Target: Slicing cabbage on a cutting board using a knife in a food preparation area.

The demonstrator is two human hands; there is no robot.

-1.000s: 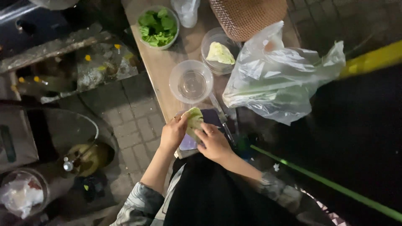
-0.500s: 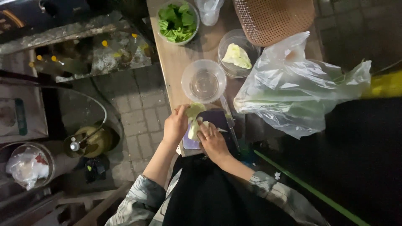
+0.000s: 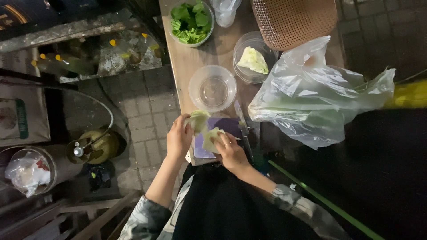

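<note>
My left hand (image 3: 179,137) holds a pale green cabbage piece (image 3: 198,119) just above the near end of a purple cutting board (image 3: 227,128). My right hand (image 3: 231,150) holds a second cabbage piece (image 3: 211,138) down on the board; a ring shows on one finger. The two pieces are apart. A knife (image 3: 240,116) lies along the board's right edge. An empty clear plastic bowl (image 3: 212,88) stands just beyond the board on the wooden table (image 3: 183,62).
Farther back stand a bowl of dark green leaves (image 3: 191,20), a clear bowl with a cabbage wedge (image 3: 252,60), a plastic cup (image 3: 225,10) and a woven basket (image 3: 294,20). A large plastic bag of greens (image 3: 311,100) lies to the right. Bottles (image 3: 71,64), a pot (image 3: 95,146) and a bin (image 3: 27,171) sit left on the paving.
The single cabbage piece held by both hands has come apart into two, the left hand lifting one piece away. The camera has shifted, so the table sits further right.
</note>
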